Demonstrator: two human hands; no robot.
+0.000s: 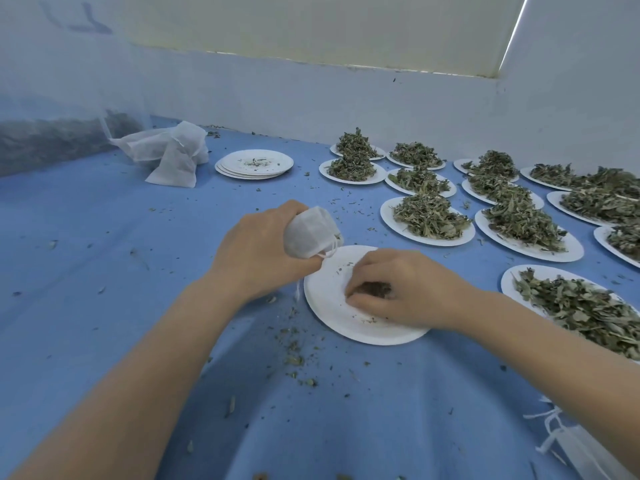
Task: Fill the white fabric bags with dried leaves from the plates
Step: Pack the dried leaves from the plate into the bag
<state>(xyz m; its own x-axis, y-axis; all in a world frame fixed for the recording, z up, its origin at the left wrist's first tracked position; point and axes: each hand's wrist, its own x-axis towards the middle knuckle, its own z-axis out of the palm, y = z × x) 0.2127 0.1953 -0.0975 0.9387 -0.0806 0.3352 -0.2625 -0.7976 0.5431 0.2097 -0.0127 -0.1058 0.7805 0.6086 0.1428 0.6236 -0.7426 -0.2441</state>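
Note:
My left hand (pixel 258 249) grips a white fabric bag (pixel 310 232) with its drawstring mouth tilted down toward a nearly bare white plate (pixel 327 299). On that plate my right hand (pixel 403 289) curls its fingers round a small dark pinch of dried leaf crumbs (pixel 375 289). To the right, several white plates carry heaps of dried green leaves, the nearest ones being a plate (pixel 427 220) behind my right hand and another (pixel 581 306) beside my right wrist.
A stack of used plates (pixel 254 164) and a pile of white fabric bags (pixel 169 152) lie at the back left on the blue cloth (pixel 104 254). Leaf crumbs are scattered about. More white bags (pixel 568 441) lie at the bottom right. A mesh sack (pixel 52 116) stands at far left.

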